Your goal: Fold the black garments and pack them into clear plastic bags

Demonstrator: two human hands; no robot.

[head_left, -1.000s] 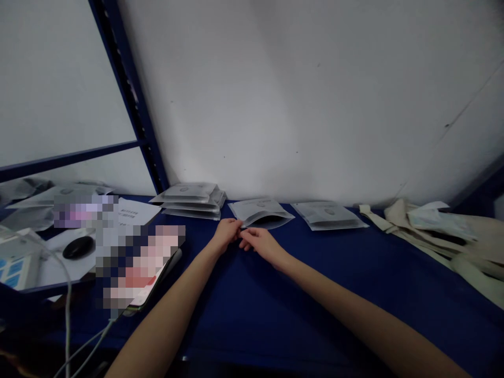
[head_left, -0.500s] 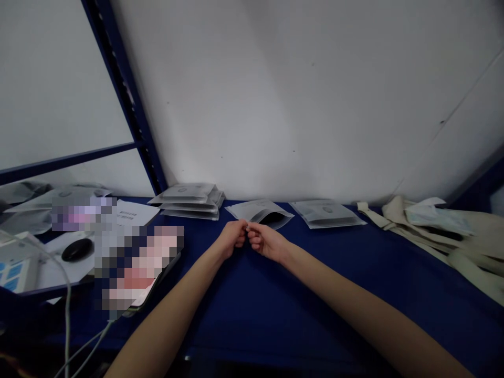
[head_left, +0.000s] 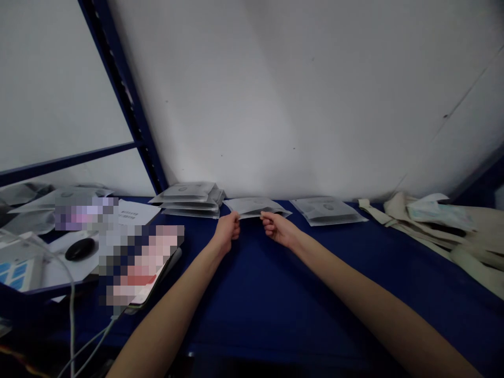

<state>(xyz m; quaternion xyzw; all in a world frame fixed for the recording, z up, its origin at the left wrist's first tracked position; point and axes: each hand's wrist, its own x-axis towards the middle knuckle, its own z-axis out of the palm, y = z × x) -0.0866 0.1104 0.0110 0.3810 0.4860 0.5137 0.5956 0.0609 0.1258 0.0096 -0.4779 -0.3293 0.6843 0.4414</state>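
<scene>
Blue covers the desk [head_left: 260, 310]; toward its near left corner, white cabling [head_left: 72, 315] runs by one phone [head_left: 159, 262], its screen blurred out. Farther back at the left, one black computer mouse [head_left: 80, 249] rests on white paper [head_left: 65, 268]. Two bare hands reach toward the middle of the far edge: the left hand [head_left: 227, 230] pinches the near left part of one frosted pouch [head_left: 255, 205], and the right hand [head_left: 279, 228] pinches the same near rim farther right. That pouch is grey and translucent, with a darker oval mark on top. Along the far edge, one second pouch [head_left: 331, 212] lies to its right, and one stack of at least three pouches [head_left: 189, 195] to its left. One beige cloth heap [head_left: 482, 231] occupies the far right corner. Behind rises a pale wall [head_left: 252, 94].
</scene>
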